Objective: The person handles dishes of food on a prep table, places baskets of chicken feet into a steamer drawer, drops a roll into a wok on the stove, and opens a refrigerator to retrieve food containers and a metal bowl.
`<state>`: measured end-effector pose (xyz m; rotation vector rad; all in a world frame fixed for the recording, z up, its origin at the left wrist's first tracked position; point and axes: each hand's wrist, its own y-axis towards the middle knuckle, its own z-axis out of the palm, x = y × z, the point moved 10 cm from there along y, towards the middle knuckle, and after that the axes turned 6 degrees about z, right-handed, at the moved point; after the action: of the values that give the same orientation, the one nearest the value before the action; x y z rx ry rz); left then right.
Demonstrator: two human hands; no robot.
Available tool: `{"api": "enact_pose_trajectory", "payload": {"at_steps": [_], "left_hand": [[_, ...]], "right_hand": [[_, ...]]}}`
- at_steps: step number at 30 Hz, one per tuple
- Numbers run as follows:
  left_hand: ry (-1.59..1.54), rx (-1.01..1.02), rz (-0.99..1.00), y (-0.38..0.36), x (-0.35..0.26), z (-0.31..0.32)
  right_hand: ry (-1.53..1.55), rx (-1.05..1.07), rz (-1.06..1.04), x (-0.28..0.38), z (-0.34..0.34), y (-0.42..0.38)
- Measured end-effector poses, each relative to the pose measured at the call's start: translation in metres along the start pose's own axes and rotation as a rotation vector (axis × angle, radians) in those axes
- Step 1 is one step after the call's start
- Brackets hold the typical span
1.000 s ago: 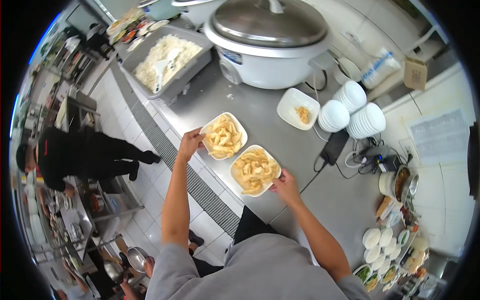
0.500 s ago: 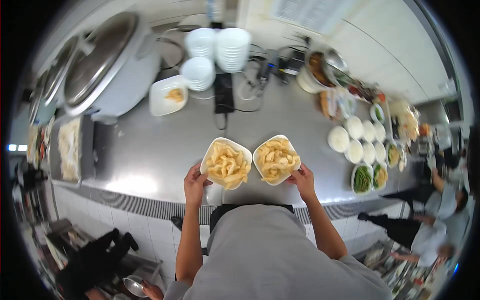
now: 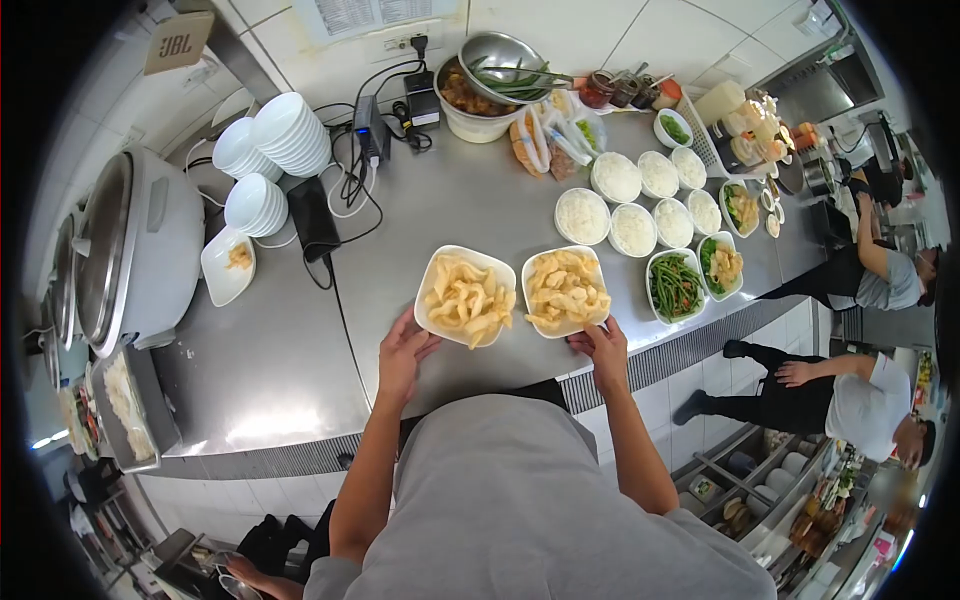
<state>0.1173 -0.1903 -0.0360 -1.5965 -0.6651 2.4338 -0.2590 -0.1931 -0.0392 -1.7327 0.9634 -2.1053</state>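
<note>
My left hand (image 3: 405, 352) grips the lower left side of a square white bowl (image 3: 425, 316), its fingers under the rim. Pale golden, fried-looking strips (image 3: 468, 295) are heaped in that bowl. A second white bowl (image 3: 556, 331) of similar strips (image 3: 566, 285) is beside it, with a narrow gap between the two. My right hand (image 3: 603, 350) holds this one by its lower right corner, thumb near the rim. Both bowls are level, close over the steel counter (image 3: 395, 215) in front of my body.
Round bowls of rice (image 3: 582, 216) stand in rows to the right, near a dish of green beans (image 3: 674, 286). Stacked white bowls (image 3: 290, 135), a black power adapter (image 3: 314, 218) and a large cooker (image 3: 150, 245) are leftward. Two people (image 3: 868, 400) stand at the right.
My view has turned and shifted rightward along the counter. Both bowls have travelled with my hands toward the rice bowls, and the gap between them has widened slightly.
</note>
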Motion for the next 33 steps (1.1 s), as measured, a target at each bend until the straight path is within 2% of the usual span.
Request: {"api": "enact_pose_trajectory", "payload": {"at_steps": [2,4,5,7,9,11,12,14,16,22,25,28,31,33], "left_hand": [[0.024,0.013,-0.012,-0.005,0.000,0.003],[0.261,-0.035,0.141,-0.010,-0.016,-0.002],[0.266,-0.045,0.144,-0.013,-0.018,-0.004],[0.651,-0.030,0.226,-0.023,-0.026,0.000],[0.723,-0.053,0.242,-0.036,-0.039,0.012],[0.796,-0.086,0.263,-0.039,-0.047,0.014],[0.821,-0.147,0.288,-0.038,-0.053,0.008],[0.846,-0.209,0.303,-0.032,-0.059,-0.001],[0.888,-0.174,0.509,-0.006,-0.087,0.012],[1.116,0.088,0.587,0.055,-0.087,0.076],[1.098,0.160,0.513,0.047,-0.093,0.098],[1.106,0.260,0.582,0.028,-0.094,0.114],[1.138,0.237,0.660,0.035,-0.089,0.099],[1.097,0.237,0.631,0.035,-0.094,0.098]], "right_hand": [[0.013,0.012,0.026,0.006,-0.006,-0.004],[-0.004,0.039,0.020,0.005,-0.012,-0.004],[-0.022,0.042,0.004,0.006,-0.017,-0.005],[-0.079,0.044,-0.011,0.004,-0.025,-0.007],[-0.139,0.041,-0.032,0.002,-0.036,-0.009],[-0.323,0.048,-0.064,-0.001,-0.040,-0.009],[-0.320,0.054,-0.068,-0.002,-0.043,-0.008],[-0.649,0.097,-0.163,-0.001,-0.039,-0.015],[-0.674,0.081,-0.196,0.009,-0.029,-0.023],[-0.688,0.079,-0.209,0.010,-0.028,-0.019],[-0.639,0.042,-0.234,0.006,-0.034,-0.016],[-0.649,0.006,-0.227,0.005,-0.035,-0.016],[-0.687,-0.011,-0.248,0.004,-0.034,-0.012],[-0.706,-0.021,-0.263,0.009,-0.032,-0.014]]}}
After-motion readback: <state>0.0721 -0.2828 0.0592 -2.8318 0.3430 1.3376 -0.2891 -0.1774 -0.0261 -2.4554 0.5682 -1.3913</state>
